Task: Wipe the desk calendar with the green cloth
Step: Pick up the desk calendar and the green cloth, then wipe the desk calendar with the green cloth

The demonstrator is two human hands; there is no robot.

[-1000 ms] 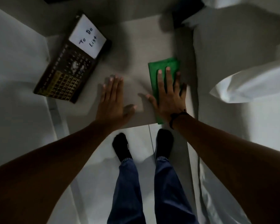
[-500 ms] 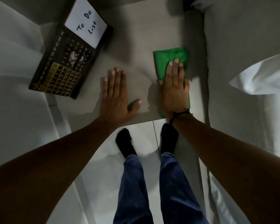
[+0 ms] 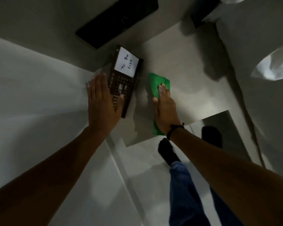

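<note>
Now the flat, fingers-together left hand overlaps the desk calendar, which lies just left of the green cloth pinned under the right hand.

The left hand has left the bare worktop and now lies over the lower part of the desk calendar, left of centre. The view has swung, blurring the frame.

calendar: 1 | cloth: 1 | hands: 2
</note>
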